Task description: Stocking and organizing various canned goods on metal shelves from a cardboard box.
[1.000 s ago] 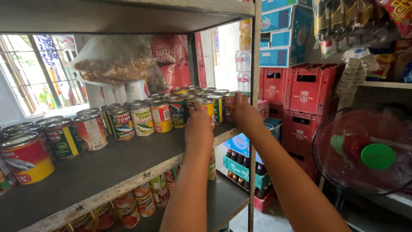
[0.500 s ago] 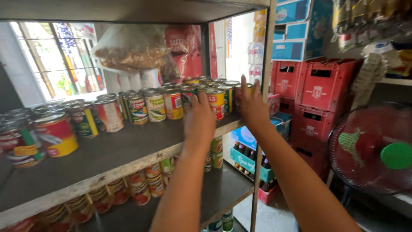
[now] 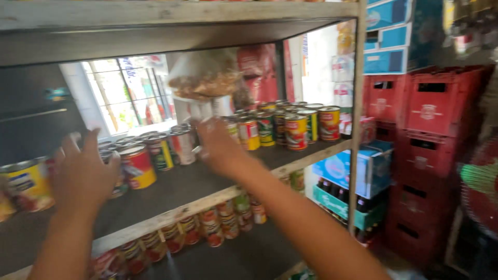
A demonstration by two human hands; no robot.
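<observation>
My left hand [image 3: 83,176] is raised with fingers spread in front of the cans at the left end of the middle shelf [image 3: 218,199], close to a red and yellow can [image 3: 137,167] and a yellow can [image 3: 26,184]. My right hand [image 3: 218,148] is blurred and reaches over the shelf beside a white-labelled can [image 3: 182,146], fingers apart. Neither hand visibly grips anything. A tight group of red, yellow and green cans [image 3: 295,132] stands at the shelf's right end.
A clear bag of brown snacks [image 3: 207,78] hangs above the cans. More cans [image 3: 212,228] line the lower shelf. A metal upright [image 3: 355,129] bounds the rack. Red crates [image 3: 441,109], blue boxes [image 3: 386,36], a bottle crate [image 3: 342,199] and a fan [image 3: 480,181] stand right.
Both hands have left the right-hand group of cans and swung left along the shelf. The view has turned left with them.
</observation>
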